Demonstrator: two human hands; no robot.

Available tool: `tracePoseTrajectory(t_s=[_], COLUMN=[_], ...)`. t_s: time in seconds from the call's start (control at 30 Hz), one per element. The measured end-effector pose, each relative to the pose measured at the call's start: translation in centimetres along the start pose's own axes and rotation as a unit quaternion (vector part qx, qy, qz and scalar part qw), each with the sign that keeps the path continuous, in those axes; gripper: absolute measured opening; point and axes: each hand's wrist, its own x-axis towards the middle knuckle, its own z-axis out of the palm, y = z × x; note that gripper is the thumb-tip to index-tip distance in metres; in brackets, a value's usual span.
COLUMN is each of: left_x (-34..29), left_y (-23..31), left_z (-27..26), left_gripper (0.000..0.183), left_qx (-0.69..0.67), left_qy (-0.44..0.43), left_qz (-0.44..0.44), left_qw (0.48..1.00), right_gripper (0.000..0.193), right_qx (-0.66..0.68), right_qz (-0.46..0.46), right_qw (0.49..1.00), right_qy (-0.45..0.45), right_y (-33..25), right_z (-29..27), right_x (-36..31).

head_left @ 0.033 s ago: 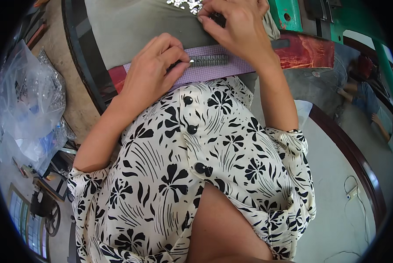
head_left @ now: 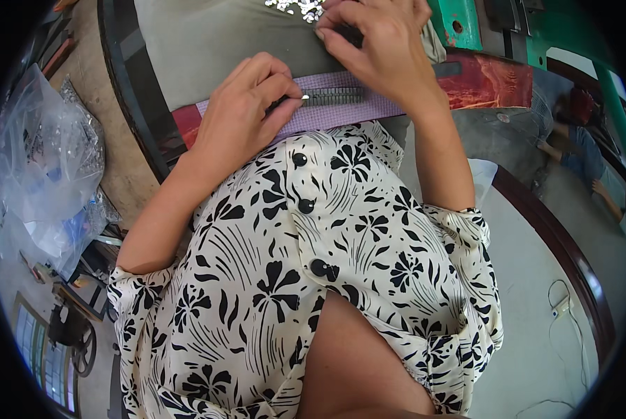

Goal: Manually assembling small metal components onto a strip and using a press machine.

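My left hand (head_left: 246, 101) is closed, thumb and forefinger pinching a small shiny metal piece (head_left: 304, 98) at the left end of a dark ridged strip (head_left: 334, 96). That strip, made up of close-set narrow segments, lies on a purple checked cloth (head_left: 379, 106). Farther off, my right hand (head_left: 379, 38) has its thumb and forefinger brought together beside a scatter of small shiny pieces (head_left: 295, 8). Whatever sits between those right fingertips is too small to make out. Under the pieces spreads a grey-green cloth (head_left: 208, 52).
A green metal machine part (head_left: 458, 24) stands right of my right hand. The table's red patterned edge (head_left: 491, 84) runs along the near side. Clear plastic bags (head_left: 47, 160) are at the left. Another person (head_left: 582, 157) is at the far right.
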Motion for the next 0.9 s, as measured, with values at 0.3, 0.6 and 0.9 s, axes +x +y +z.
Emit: tracePoseTrajectory(t_s=[0.3,0.6,0.9], left_x=[-0.4,-0.4,3.0], left_y=[0.6,0.6,-1.0], left_z=[0.6,0.9,-1.5], left_gripper=[0.012,0.019,0.015], left_qx=[0.103,0.137,0.088], left_qy=[0.022,0.025,0.112], left_qz=[0.05,0.058,0.023], left_qw=[0.993,0.989,0.99], right_gripper=[0.012,0.009,0.012], right_qx=[-0.055,-0.163,-0.14], right_qz=[-0.064,-0.101,-0.065], right_qw=[0.992,0.981,0.985], right_qy=[-0.09,-0.034,0.083], right_y=[-1.5,-2.2,1.2], right_z=[-0.1,1.1,2.1], right_x=[-5.4,-6.0,-1.6])
